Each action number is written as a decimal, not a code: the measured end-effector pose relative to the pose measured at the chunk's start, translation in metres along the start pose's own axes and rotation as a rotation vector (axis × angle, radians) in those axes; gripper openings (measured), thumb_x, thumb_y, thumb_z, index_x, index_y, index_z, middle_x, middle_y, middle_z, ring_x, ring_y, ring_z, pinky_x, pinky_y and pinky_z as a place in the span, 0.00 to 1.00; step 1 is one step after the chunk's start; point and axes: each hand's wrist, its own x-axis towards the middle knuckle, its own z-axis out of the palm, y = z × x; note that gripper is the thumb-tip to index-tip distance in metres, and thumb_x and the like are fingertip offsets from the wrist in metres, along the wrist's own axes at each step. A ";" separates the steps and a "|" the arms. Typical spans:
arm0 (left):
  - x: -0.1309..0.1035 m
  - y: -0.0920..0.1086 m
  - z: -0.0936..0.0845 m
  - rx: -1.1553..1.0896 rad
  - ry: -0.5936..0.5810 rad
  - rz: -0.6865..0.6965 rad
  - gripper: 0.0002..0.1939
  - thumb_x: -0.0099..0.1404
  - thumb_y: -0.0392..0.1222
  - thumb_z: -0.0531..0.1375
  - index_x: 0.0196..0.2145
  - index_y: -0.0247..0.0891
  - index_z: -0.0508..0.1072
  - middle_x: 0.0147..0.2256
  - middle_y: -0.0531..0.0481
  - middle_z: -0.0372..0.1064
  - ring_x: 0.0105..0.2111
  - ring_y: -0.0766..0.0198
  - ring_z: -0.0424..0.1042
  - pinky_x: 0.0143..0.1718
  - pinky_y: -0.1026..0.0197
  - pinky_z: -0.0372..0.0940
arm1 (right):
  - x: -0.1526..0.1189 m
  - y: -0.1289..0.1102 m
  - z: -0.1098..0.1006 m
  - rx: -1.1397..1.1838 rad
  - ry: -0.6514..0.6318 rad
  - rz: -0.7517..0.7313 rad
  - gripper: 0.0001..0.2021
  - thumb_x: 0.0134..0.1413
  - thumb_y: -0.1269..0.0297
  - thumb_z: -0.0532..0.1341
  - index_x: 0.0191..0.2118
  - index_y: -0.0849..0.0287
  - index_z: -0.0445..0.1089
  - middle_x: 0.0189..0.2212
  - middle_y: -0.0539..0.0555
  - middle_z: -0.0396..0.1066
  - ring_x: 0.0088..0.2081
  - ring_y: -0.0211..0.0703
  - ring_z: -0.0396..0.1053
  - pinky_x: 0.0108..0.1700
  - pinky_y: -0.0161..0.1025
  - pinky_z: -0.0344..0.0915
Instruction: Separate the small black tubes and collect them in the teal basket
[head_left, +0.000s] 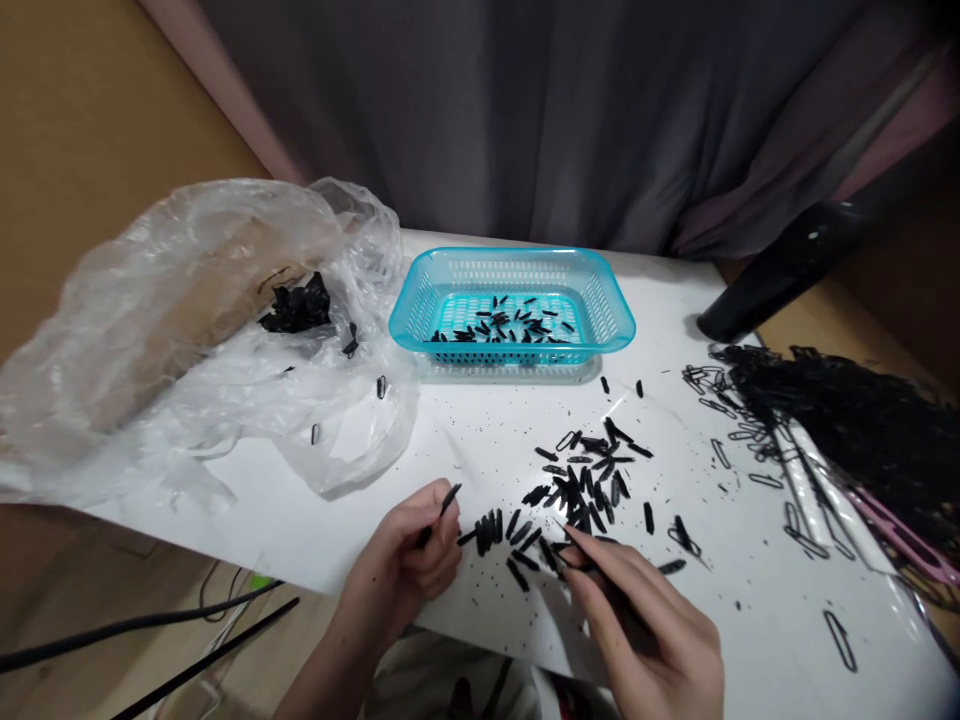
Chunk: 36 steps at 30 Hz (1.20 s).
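Observation:
My left hand [416, 540] is closed, pinching a small black strip [451, 497] between thumb and forefinger. My right hand [637, 610] is also closed, with its fingertips low over the near edge of a loose pile of small black strips [585, 485]. A thin pale point shows just past those fingertips and something dark lies under the fingers; what it is stays mostly hidden. Between the hands, several strips [489, 532] lie side by side in a short row. Beyond the pile stands a turquoise plastic basket [512, 348] with similar strips scattered on its bottom.
A crumpled clear plastic bag [330, 420] with some black scraps covers the table's left side. On the right lie thin black loops [840, 640], a tangled black heap [847, 410] and a pink-handled item [904, 535]. A black tube [780, 270] slants in behind. Tiny black specks dot the white tabletop [465, 430].

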 end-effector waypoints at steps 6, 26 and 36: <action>0.001 0.010 0.007 0.647 0.161 0.102 0.16 0.67 0.51 0.57 0.28 0.37 0.71 0.21 0.56 0.56 0.22 0.68 0.55 0.22 0.68 0.51 | -0.005 -0.005 0.008 0.118 0.091 0.160 0.15 0.60 0.71 0.60 0.48 0.46 0.76 0.37 0.51 0.79 0.37 0.45 0.79 0.30 0.35 0.76; -0.001 -0.008 0.025 -0.175 -0.013 0.022 0.21 0.67 0.41 0.61 0.57 0.39 0.72 0.65 0.41 0.59 0.62 0.48 0.60 0.58 0.54 0.61 | -0.003 -0.002 0.006 0.130 0.028 0.129 0.12 0.59 0.71 0.60 0.45 0.50 0.76 0.36 0.53 0.80 0.34 0.46 0.79 0.23 0.32 0.73; -0.008 -0.004 0.030 0.107 0.038 -0.006 0.32 0.66 0.51 0.63 0.64 0.38 0.62 0.50 0.36 0.76 0.45 0.51 0.78 0.50 0.52 0.70 | 0.004 -0.003 0.002 0.128 -0.034 0.056 0.13 0.59 0.74 0.59 0.46 0.51 0.74 0.37 0.53 0.79 0.35 0.43 0.79 0.29 0.31 0.76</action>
